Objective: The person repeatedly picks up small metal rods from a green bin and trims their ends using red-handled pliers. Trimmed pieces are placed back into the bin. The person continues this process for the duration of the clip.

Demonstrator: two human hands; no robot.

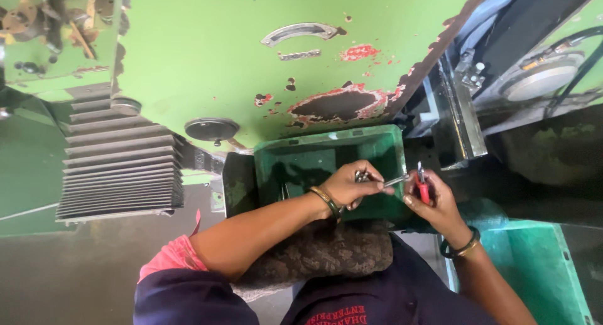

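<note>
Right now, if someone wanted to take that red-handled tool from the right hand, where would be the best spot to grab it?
Probably by the red handles. They stick up between the fingers of the right hand, while the metal tip points toward the small metal part pinched by the left hand over the green bin. Coming from above, on the side away from the tip, looks safest.

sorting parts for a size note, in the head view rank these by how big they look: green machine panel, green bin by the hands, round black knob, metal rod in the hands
1. green machine panel
2. green bin
3. round black knob
4. metal rod
The last two look close; the rod is partly hidden by the left hand and right hand, so that order is unsure.
</note>
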